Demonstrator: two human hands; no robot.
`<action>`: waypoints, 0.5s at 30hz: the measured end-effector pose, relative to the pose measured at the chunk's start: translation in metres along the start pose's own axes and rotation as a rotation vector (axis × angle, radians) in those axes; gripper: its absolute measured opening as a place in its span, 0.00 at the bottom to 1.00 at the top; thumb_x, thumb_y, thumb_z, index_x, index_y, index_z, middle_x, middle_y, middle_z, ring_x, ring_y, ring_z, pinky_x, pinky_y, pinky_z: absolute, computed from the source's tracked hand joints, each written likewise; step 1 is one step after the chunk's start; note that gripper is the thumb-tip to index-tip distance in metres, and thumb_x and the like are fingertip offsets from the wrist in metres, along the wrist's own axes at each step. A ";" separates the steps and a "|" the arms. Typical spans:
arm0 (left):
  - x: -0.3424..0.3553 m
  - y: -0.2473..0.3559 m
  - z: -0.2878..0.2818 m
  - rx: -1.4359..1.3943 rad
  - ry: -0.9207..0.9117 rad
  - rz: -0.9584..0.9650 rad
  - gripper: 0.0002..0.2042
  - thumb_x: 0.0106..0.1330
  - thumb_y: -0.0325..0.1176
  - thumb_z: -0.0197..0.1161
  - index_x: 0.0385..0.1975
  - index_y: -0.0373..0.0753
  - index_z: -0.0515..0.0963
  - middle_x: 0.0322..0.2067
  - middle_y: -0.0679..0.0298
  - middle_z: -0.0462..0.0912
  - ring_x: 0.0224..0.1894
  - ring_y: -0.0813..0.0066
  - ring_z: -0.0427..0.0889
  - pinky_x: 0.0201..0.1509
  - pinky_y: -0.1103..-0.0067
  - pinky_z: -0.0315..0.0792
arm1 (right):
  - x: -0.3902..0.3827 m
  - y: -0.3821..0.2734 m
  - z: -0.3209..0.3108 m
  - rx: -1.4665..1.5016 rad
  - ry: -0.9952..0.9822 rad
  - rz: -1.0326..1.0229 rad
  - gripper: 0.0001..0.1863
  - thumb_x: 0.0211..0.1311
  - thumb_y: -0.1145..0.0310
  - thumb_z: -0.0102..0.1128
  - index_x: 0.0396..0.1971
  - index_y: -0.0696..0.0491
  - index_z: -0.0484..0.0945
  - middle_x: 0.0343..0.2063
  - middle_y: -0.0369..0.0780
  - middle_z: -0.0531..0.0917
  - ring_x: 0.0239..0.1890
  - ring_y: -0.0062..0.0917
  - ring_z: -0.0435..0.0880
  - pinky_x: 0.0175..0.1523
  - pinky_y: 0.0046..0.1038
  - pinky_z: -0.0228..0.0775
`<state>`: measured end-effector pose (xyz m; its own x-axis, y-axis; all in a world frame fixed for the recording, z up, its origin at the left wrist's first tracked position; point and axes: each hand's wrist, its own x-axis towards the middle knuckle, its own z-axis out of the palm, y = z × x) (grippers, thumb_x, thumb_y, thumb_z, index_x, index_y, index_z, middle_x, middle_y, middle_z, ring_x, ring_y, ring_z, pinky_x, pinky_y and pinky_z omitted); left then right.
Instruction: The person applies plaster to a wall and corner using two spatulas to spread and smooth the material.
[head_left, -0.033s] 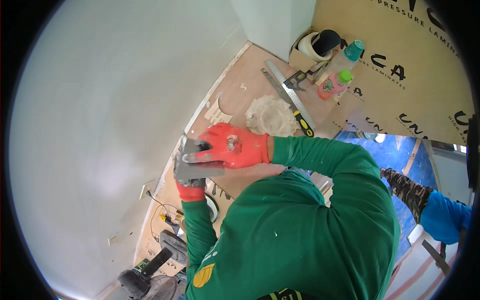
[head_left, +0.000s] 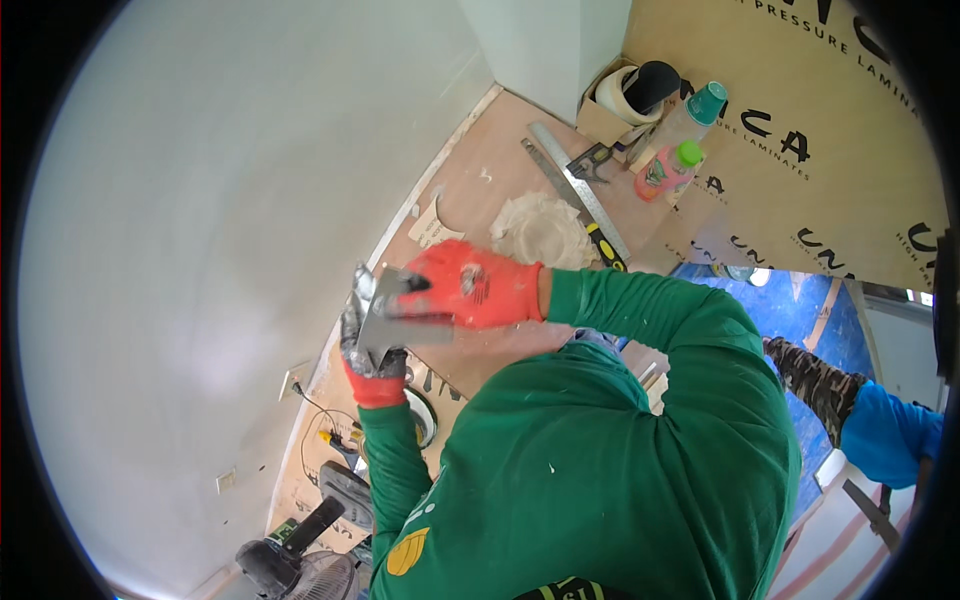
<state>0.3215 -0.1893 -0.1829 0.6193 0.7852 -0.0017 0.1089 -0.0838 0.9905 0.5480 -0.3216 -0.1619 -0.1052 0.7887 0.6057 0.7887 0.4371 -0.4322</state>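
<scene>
Both my hands wear red work gloves and meet in front of the pale wall. My left hand (head_left: pixel 370 350), its glove coated grey-black and smeared, is closed around a flat grey scraper blade (head_left: pixel 378 325). From the right, my right hand (head_left: pixel 465 288) reaches over and pinches another thin grey blade (head_left: pixel 430 332), blurred by motion, against the first. Where the two blades touch is partly hidden by my fingers. Beyond my right hand, a crumpled whitish sheet with a round hollow (head_left: pixel 540 232) lies on the brown board.
A metal ruler (head_left: pixel 580 185), a yellow-black handled tool (head_left: pixel 606 247) and a pink bottle with a green cap (head_left: pixel 668 170) lie or stand at the far right. Rolls fill a box (head_left: pixel 605 115). A fan (head_left: pixel 325 578) stands lower left. Another person's arm (head_left: pixel 820 390) shows at right.
My left hand has turned and shifted slightly left, and its dark fingers now show beside the blade. The blade is more tilted. My right hand has moved a little.
</scene>
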 end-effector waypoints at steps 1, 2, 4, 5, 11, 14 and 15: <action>0.004 0.033 0.008 -0.294 0.054 -0.107 0.12 0.71 0.40 0.54 0.49 0.44 0.75 0.31 0.64 0.82 0.31 0.74 0.81 0.30 0.80 0.77 | -0.008 0.017 -0.001 -0.091 -0.023 0.072 0.27 0.60 0.61 0.54 0.62 0.41 0.68 0.41 0.42 0.78 0.44 0.38 0.78 0.48 0.36 0.71; 0.006 0.041 -0.011 -0.845 0.061 -0.412 0.14 0.71 0.41 0.55 0.50 0.43 0.75 0.30 0.65 0.82 0.29 0.75 0.81 0.28 0.81 0.77 | -0.014 0.038 0.002 -0.100 -0.134 0.157 0.25 0.61 0.62 0.54 0.60 0.44 0.69 0.41 0.44 0.77 0.44 0.39 0.78 0.47 0.38 0.72; 0.005 0.081 0.007 -0.739 0.348 -0.291 0.15 0.73 0.40 0.53 0.53 0.39 0.73 0.31 0.61 0.81 0.24 0.81 0.77 0.14 0.86 0.63 | -0.031 0.095 0.017 -0.187 -0.084 0.366 0.24 0.62 0.64 0.53 0.59 0.48 0.70 0.43 0.45 0.77 0.44 0.40 0.78 0.47 0.40 0.73; 0.003 0.088 0.002 -0.680 0.277 -0.208 0.14 0.73 0.40 0.53 0.51 0.39 0.73 0.30 0.63 0.80 0.24 0.79 0.77 0.17 0.85 0.67 | -0.039 0.134 0.025 -0.266 0.083 0.478 0.24 0.62 0.65 0.52 0.59 0.49 0.69 0.44 0.45 0.77 0.44 0.41 0.79 0.47 0.40 0.74; -0.018 0.075 -0.008 -0.625 0.525 -0.244 0.13 0.73 0.43 0.53 0.44 0.42 0.75 0.29 0.67 0.79 0.26 0.78 0.79 0.24 0.81 0.75 | -0.017 0.255 0.017 -0.382 0.638 0.879 0.26 0.61 0.65 0.55 0.59 0.53 0.66 0.47 0.48 0.76 0.49 0.46 0.76 0.52 0.44 0.73; -0.033 0.067 -0.010 -0.632 0.483 -0.280 0.14 0.72 0.45 0.53 0.46 0.43 0.76 0.35 0.67 0.81 0.32 0.79 0.81 0.29 0.82 0.77 | -0.007 0.281 0.021 -0.423 0.690 0.856 0.27 0.59 0.65 0.57 0.60 0.52 0.65 0.48 0.49 0.76 0.50 0.47 0.75 0.52 0.44 0.72; -0.037 0.067 -0.005 -0.660 0.459 -0.285 0.14 0.72 0.45 0.53 0.48 0.43 0.76 0.36 0.67 0.82 0.33 0.78 0.81 0.30 0.82 0.78 | -0.005 0.284 0.023 -0.446 0.705 0.828 0.28 0.59 0.65 0.58 0.60 0.52 0.65 0.48 0.50 0.75 0.51 0.47 0.75 0.53 0.45 0.72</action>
<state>0.3020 -0.2206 -0.1155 0.2447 0.9049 -0.3481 -0.3507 0.4174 0.8383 0.7589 -0.1913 -0.3026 0.7871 0.2864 0.5463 0.6164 -0.3973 -0.6798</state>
